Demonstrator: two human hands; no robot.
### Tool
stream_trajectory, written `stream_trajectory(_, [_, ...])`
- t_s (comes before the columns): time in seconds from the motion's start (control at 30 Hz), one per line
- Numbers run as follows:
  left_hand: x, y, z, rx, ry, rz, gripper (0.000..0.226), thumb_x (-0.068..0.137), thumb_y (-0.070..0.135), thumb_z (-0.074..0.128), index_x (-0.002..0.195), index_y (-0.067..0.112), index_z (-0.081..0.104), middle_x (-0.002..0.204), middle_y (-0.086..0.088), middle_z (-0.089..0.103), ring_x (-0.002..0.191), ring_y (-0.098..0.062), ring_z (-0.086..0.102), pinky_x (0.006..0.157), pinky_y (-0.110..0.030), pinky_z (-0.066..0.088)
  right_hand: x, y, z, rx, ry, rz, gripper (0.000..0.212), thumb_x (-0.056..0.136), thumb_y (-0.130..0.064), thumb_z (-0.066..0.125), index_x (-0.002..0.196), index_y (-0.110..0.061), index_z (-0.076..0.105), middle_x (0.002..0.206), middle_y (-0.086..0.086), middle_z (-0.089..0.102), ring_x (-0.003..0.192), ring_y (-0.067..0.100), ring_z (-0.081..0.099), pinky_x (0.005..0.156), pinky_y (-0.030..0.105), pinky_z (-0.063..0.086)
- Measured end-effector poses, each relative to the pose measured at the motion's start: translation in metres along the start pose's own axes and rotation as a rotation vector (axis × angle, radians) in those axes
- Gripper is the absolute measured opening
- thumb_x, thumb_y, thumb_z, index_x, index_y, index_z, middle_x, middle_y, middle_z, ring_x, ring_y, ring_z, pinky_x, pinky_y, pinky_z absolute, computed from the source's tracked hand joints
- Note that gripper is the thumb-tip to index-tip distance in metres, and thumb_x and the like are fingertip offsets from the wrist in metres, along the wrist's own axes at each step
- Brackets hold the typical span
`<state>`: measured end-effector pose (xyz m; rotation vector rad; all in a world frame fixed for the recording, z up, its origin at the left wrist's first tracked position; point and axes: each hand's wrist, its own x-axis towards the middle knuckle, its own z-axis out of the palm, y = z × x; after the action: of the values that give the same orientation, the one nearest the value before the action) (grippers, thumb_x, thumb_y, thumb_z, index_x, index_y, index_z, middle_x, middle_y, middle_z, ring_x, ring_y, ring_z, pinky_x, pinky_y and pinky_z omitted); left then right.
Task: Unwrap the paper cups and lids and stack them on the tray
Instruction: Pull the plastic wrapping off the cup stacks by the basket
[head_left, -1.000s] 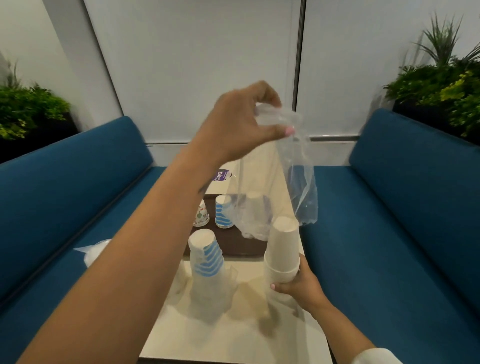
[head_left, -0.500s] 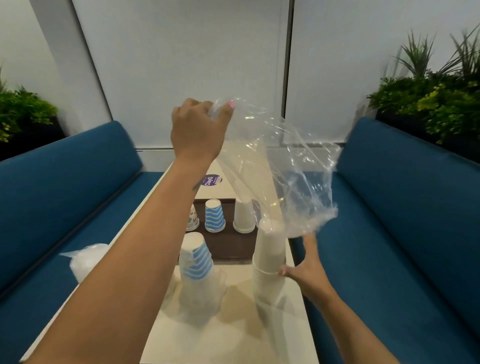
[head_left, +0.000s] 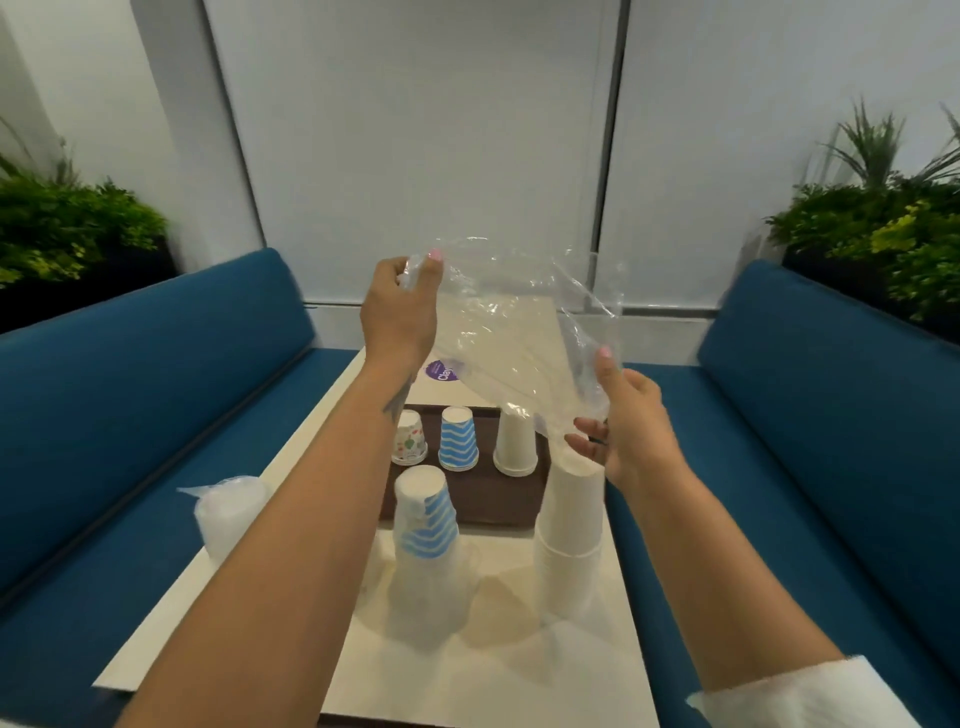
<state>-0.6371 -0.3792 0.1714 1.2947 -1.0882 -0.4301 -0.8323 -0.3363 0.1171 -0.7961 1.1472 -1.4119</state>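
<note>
A clear plastic wrapper (head_left: 511, 332) is stretched in the air above the table. My left hand (head_left: 400, 306) pinches its upper left corner. My right hand (head_left: 626, 421) grips its lower right end. Below my right hand a bare stack of white paper cups (head_left: 571, 530) stands upside down on the table. A stack of blue-striped cups (head_left: 426, 540) stands to its left, its lower part still inside plastic. On the dark brown tray (head_left: 467, 506) stand a patterned cup (head_left: 409, 437), a blue-striped cup (head_left: 458, 439) and a white cup (head_left: 515, 441), all upside down.
A wrapped bundle of white lids (head_left: 228, 512) lies at the table's left edge. The cream table (head_left: 498, 654) carries a purple sticker (head_left: 441, 370) beyond the tray. Blue benches (head_left: 130, 415) flank it, with plants (head_left: 893, 234) behind them.
The wrapper has come off the white cup stack and been lifted clear. My right hand left the stack's base and rose to take the wrapper's lower end. My left hand moved left.
</note>
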Motion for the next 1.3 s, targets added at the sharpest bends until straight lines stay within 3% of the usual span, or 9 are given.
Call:
stream_trajectory(0.1, [0.004,-0.004,-0.030,-0.154,-0.083,-0.087,0.042,0.092,0.051,0.053,0.124,0.024,0.053,0.127,-0.003,0.056,0.113,-0.020,0.054,0.089,-0.048,0.054,0.000,0.001,0.018,-0.040,-0.012,0.095,0.026,0.092,-0.041,0.059,0.104,-0.018,0.056,0.115,0.004,0.052,0.100,0.025,0.055,0.074,0.037,0.056])
stream_trajectory(0.27, [0.018,-0.011,-0.102,-0.374,0.007,-0.175,0.023,0.089,0.034,0.061,0.076,0.020,0.049,0.086,-0.008,0.052,0.080,-0.022,0.050,0.073,-0.040,0.048,-0.007,-0.002,0.057,0.077,-0.082,0.040,0.022,0.092,-0.036,0.060,0.091,-0.014,0.058,0.095,-0.002,0.055,0.091,0.021,0.055,0.073,0.042,0.057])
stream_trajectory(0.5, [0.015,-0.024,-0.218,-0.679,0.102,-0.202,0.013,0.091,0.006,0.059,0.083,0.014,0.051,0.086,-0.004,0.060,0.076,-0.015,0.061,0.064,-0.026,0.054,-0.033,0.015,0.142,0.277,-0.305,-0.017,0.038,0.082,0.009,0.062,0.070,-0.018,0.038,0.065,0.003,0.062,0.065,0.016,0.067,0.054,0.027,0.056])
stream_trajectory(0.67, [-0.019,-0.042,-0.345,-0.600,0.158,-0.099,0.028,0.073,0.001,0.061,0.062,0.019,0.042,0.111,0.004,0.062,0.109,-0.013,0.064,0.080,-0.027,0.056,-0.081,0.048,0.223,0.194,-0.509,-0.134,0.046,0.075,0.022,0.057,0.086,-0.022,0.046,0.100,0.011,0.060,0.080,0.017,0.063,0.061,0.022,0.052])
stream_trajectory(0.8, [-0.063,-0.067,-0.461,-0.404,0.169,-0.114,0.023,0.070,-0.002,0.056,0.070,0.020,0.051,0.123,0.000,0.062,0.107,-0.014,0.066,0.080,-0.025,0.057,-0.131,0.094,0.292,0.010,-0.744,-0.108,0.047,0.070,0.023,0.059,0.092,-0.018,0.058,0.098,0.010,0.063,0.078,0.017,0.063,0.060,0.021,0.053])
stream_trajectory(0.97, [-0.140,-0.106,-0.586,-0.148,0.093,-0.631,0.051,0.078,-0.012,0.056,0.127,0.002,0.052,0.123,-0.018,0.058,0.085,-0.017,0.068,0.068,-0.026,0.059,-0.196,0.172,0.365,-0.144,-0.950,0.015,0.044,0.071,0.029,0.050,0.079,-0.013,0.061,0.075,0.005,0.061,0.062,0.013,0.060,0.056,0.021,0.051])
stream_trajectory(1.1, [-0.205,-0.134,-0.638,-0.051,0.101,-1.001,0.036,0.088,-0.010,0.049,0.116,0.007,0.063,0.106,-0.014,0.063,0.078,-0.022,0.067,0.059,-0.030,0.059,-0.238,0.256,0.406,-0.321,-0.986,0.125,0.044,0.071,0.030,0.046,0.070,-0.012,0.059,0.063,0.001,0.060,0.053,0.014,0.057,0.055,0.024,0.048])
stream_trajectory(1.23, [-0.266,-0.185,-0.656,-0.060,0.188,-1.128,0.034,0.086,-0.013,0.050,0.110,0.010,0.060,0.114,-0.010,0.059,0.097,-0.023,0.060,0.072,-0.033,0.056,-0.268,0.338,0.420,-0.557,-0.992,0.192,0.040,0.069,0.029,0.045,0.068,-0.009,0.056,0.053,-0.002,0.061,0.056,0.017,0.056,0.054,0.026,0.047])
stream_trajectory(1.3, [-0.290,-0.213,-0.658,-0.075,0.269,-1.152,0.036,0.086,-0.013,0.053,0.110,0.012,0.061,0.118,-0.012,0.060,0.101,-0.025,0.060,0.074,-0.034,0.054,-0.278,0.373,0.422,-0.660,-0.988,0.184,0.036,0.070,0.025,0.051,0.069,-0.011,0.058,0.068,0.006,0.067,0.069,0.024,0.061,0.062,0.033,0.050])
